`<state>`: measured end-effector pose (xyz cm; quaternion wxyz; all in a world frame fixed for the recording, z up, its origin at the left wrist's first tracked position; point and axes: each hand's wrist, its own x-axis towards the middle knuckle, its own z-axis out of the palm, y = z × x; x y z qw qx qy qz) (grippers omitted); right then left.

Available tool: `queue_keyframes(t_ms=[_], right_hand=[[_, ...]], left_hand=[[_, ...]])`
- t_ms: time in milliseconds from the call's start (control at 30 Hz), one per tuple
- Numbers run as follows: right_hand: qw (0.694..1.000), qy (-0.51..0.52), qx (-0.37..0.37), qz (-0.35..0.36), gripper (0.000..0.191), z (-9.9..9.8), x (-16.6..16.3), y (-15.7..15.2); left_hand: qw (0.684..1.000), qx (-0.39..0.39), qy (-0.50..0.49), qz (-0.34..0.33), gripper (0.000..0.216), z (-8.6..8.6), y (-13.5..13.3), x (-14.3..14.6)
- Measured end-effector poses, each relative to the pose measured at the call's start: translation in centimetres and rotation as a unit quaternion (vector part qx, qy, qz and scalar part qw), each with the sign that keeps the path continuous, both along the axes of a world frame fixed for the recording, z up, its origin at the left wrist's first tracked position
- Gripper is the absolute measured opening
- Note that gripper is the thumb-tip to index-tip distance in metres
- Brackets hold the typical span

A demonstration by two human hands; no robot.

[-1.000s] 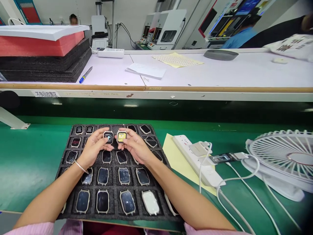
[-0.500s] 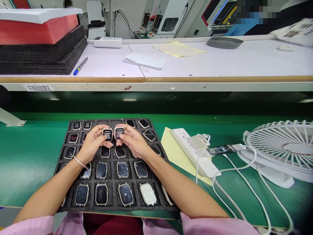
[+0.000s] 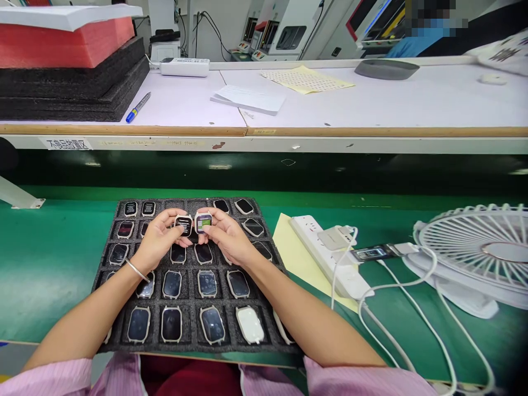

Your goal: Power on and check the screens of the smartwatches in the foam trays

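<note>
1. The left hand pinches the text-screen watch from about its seven o'clock, thumb over the face.
2. The right hand grips the green-screen watch from about its four o'clock, thumb at the screen.
3. The right-hand watch lies at three o'clock from the left-hand one, narrowly apart; long axes run roughly twelve to six.
4. Both are over the foam tray's twelve o'clock part.

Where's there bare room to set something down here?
Bare green benchtop lies left of the foam tray. The white shelf is bare between grey dish and front edge. Crowded: the tray with watches; right of it, power strip and fan.
</note>
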<state>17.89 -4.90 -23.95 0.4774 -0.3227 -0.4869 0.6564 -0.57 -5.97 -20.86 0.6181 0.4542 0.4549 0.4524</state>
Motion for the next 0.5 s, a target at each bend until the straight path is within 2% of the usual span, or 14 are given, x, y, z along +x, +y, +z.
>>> queue_keyframes(t_ms=[367,500], right_hand=[[1.000,0.007,0.013,0.007,0.046,-0.19,-0.05,-0.06],[1.000,0.001,0.005,-0.017,0.037,-0.15,-0.31,0.04]], left_hand=[[1.000,0.011,-0.010,-0.007,0.043,-0.19,0.05,0.06],[1.000,-0.001,-0.011,-0.012,0.037,-0.23,-0.02,0.12]])
